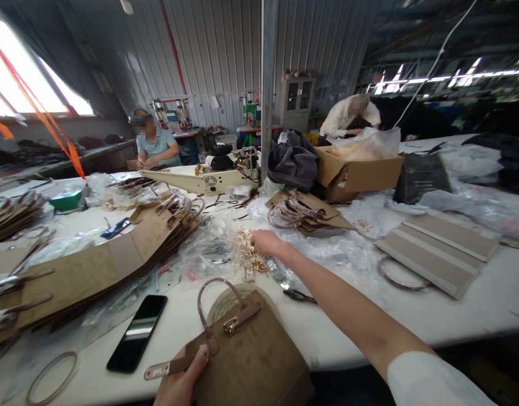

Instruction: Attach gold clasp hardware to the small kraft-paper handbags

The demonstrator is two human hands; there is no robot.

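At the tabletop's [339,332] near edge, our left hand [186,372] has its fingers closed on the bag [254,355] below its handle [201,307]; our right hand [268,243] dips curled fingers into the gold fittings [259,266] farther from that edge, whether holding any we cannot tell. We should pick singly, bag held steady. It looks brown, faintly mottled, with a gold clasp [231,325].

The right arm [339,299] stretches diagonally forward from the lower right, forearm bare, its right hand [268,242] lowered with the fingers bent downward. The left hand [183,372] sits low and close, gripping, thumb [199,362] pressed on top, other fingers mostly hidden.
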